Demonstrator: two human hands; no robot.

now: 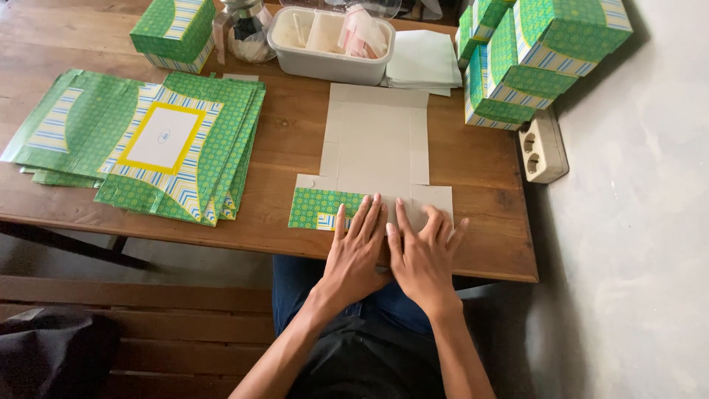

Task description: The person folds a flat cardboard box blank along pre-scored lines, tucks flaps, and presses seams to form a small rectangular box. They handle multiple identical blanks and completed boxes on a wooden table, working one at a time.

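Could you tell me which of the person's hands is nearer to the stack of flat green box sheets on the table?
Left. The left hand presses the near edge of the unfolded cardboard sheet, just right of the stack of flat sheets. The right hand lies beside it, farther from the stack.

matt grey cardboard blank (377, 137) on a worn wooden table (480, 159); printed sheets (159, 140) look faintly glossy.

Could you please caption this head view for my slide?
Both hands, left and right, press a folded flap of a flat cardboard box blank on a wooden table.
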